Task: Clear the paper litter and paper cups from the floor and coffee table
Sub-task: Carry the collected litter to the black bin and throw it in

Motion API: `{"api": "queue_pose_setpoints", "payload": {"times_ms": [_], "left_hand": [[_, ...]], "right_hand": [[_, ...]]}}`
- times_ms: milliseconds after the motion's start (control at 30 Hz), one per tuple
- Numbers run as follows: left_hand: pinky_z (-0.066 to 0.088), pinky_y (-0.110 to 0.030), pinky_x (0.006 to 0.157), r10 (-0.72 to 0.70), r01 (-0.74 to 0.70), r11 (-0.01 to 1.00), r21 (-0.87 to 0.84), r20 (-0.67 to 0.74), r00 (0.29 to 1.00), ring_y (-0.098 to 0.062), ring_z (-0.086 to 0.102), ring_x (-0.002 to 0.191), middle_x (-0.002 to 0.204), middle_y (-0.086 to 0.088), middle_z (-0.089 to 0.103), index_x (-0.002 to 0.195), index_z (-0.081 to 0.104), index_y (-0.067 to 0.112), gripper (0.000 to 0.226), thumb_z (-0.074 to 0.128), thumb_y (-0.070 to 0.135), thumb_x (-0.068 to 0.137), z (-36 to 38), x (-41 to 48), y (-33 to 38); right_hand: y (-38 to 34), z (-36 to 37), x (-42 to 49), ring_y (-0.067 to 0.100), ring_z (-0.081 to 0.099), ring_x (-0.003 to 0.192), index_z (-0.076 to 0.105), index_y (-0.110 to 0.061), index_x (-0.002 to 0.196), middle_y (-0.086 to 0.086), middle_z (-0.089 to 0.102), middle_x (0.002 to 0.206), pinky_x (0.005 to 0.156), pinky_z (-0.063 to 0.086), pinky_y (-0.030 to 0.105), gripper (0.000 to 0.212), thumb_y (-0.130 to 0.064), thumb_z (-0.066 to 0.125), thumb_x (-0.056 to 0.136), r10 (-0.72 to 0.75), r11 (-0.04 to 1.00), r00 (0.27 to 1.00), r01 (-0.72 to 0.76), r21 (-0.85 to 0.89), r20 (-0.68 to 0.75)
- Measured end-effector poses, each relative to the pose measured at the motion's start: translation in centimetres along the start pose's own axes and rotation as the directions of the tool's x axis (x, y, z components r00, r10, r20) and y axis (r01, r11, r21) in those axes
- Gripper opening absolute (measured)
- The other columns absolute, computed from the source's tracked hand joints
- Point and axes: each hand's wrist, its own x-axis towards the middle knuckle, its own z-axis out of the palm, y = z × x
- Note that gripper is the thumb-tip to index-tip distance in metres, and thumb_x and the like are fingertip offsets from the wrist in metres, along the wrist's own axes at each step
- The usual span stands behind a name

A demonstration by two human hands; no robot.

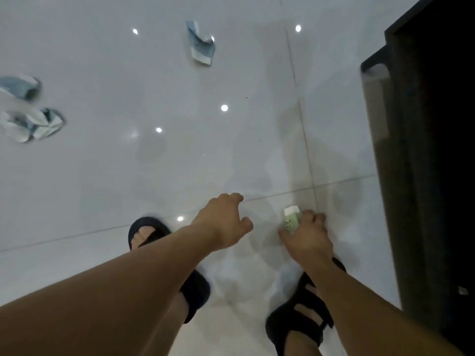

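On the shiny white floor (102, 188), down at about five o'clock, the right hand (305, 237) holds a small green and white paper scrap (291, 217). Its fingers and thumb are curled round the scrap. The white end sticks out past the fingers toward twelve o'clock. I cannot tell if the scrap touches the floor.

The left hand (226, 222) is just beside the right hand, at its nine o'clock. Its fingers are loosely bent and it holds nothing. The two hands do not touch.

Far up at twelve o'clock a crumpled blue and white paper (201, 44) lies on the floor, well apart from both hands. At nine o'clock, by the left edge, lies a blurry blue paper (21, 86). Just under it, toward eight o'clock, is a crumpled paper lump (38, 124). These two are near each other.

At three o'clock a tall dark piece of furniture (424, 150) runs down the right edge. A tiny pale thing shows on it low down, too small to tell what it is.

At six o'clock the person stands in black sandals. The left sandal (151, 223) is partly hidden under the left arm. The right sandal (290, 327) is under the right arm. Small bright spots of light shine on the floor tiles.
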Motion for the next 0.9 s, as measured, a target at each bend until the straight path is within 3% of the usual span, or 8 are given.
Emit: {"api": "queue_pose_setpoints", "payload": {"times_ms": [133,200,300,400,533,667,767,900], "left_hand": [[0.037,-0.032,0.097,0.004,-0.003,0.998,-0.067,0.01,1.0,-0.022,0.043,0.126,0.142,-0.001,0.042,0.146,0.03,0.023,0.065,0.05,0.046,0.088,0.0,-0.8,-0.7],[0.037,-0.032,0.098,0.003,-0.002,0.994,-0.113,0.007,1.0,-0.021,0.044,0.127,0.143,-0.001,0.041,0.146,0.029,0.024,0.066,0.051,0.048,0.089,-1.5,-2.2,-0.7],[0.036,-0.03,0.101,0.006,-0.011,0.965,-0.264,-0.018,1.0,-0.018,0.044,0.128,0.145,0.003,0.04,0.147,0.027,0.026,0.07,0.051,0.054,0.087,-5.2,-4.8,-0.5],[0.044,-0.032,0.098,0.043,-0.054,0.873,-0.485,-0.034,0.999,-0.011,0.055,0.113,0.13,0.009,0.055,0.135,0.043,0.031,0.065,0.051,0.061,0.078,-10.6,-8.0,0.1],[0.049,-0.025,0.069,0.095,-0.174,0.741,-0.648,-0.155,0.983,0.003,0.059,0.073,0.08,0.019,0.064,0.085,0.053,0.038,0.021,0.052,0.056,0.075,-18.2,-12.0,0.6],[0.051,-0.025,0.069,0.084,-0.263,0.673,-0.692,-0.281,0.956,-0.001,0.061,0.074,0.084,0.012,0.066,0.092,0.057,0.036,0.014,0.055,0.044,0.081,-25.6,-15.3,-0.4],[0.049,-0.03,0.07,-0.019,-0.233,0.702,-0.673,-0.345,0.938,-0.008,0.061,0.075,0.082,0.008,0.064,0.091,0.056,0.031,0.009,0.057,0.037,0.085,-28.9,-16.3,-2.3],[0.038,-0.031,0.065,-0.22,-0.042,0.814,-0.579,-0.373,0.901,-0.02,0.055,0.08,0.087,0.003,0.055,0.086,0.046,0.022,0.016,0.057,0.034,0.086,-30.0,-15.0,-5.7]], "right_hand": [[-1.9,-0.7,-0.9,0.03,0.057,0.102,0.05,-0.008,0.119,0.011,0.055,0.116,0.079,0.048,0.035,0.049,-0.038,0.068,0.084,-0.069,0.994,0.997,0.067,0.09,0.022],[-4.1,-3.1,-2.9,0.024,0.057,0.1,0.052,-0.014,0.122,0.004,0.055,0.115,0.082,0.05,0.036,0.05,-0.036,0.07,0.081,-0.203,0.965,0.979,0.203,0.164,-0.021],[-8.4,-8.1,-6.5,0.015,0.055,0.102,0.053,-0.018,0.128,-0.004,0.051,0.119,0.08,0.051,0.031,0.054,-0.031,0.073,0.079,-0.503,0.835,0.857,0.516,0.19,-0.114],[-13.3,-13.9,-9.5,0.012,0.056,0.108,0.052,-0.019,0.132,-0.007,0.05,0.125,0.082,0.053,0.029,0.062,-0.03,0.072,0.074,-0.653,0.735,0.75,0.661,0.151,-0.106],[-20.1,-21.3,-12.8,0.014,0.058,0.107,0.055,-0.011,0.131,-0.002,0.054,0.123,0.08,0.054,0.028,0.065,-0.024,0.076,0.071,-0.735,0.659,0.664,0.747,0.089,-0.135],[-26.7,-26.6,-15.5,0.011,0.058,0.106,0.053,-0.013,0.132,-0.005,0.053,0.124,0.081,0.053,0.026,0.065,-0.026,0.078,0.073,-0.773,0.612,0.612,0.789,0.053,-0.168],[-30.4,-28.3,-15.9,0.004,0.053,0.114,0.044,-0.019,0.14,-0.012,0.045,0.133,0.086,0.051,0.022,0.072,-0.037,0.074,0.078,-0.801,0.588,0.582,0.809,0.002,-0.142],[-33.4,-28.6,-12.3,0.01,0.036,0.133,0.026,-0.025,0.15,-0.01,0.026,0.151,0.099,0.041,0.023,0.074,-0.044,0.062,0.088,-0.741,0.665,0.67,0.727,-0.173,-0.033]]}}
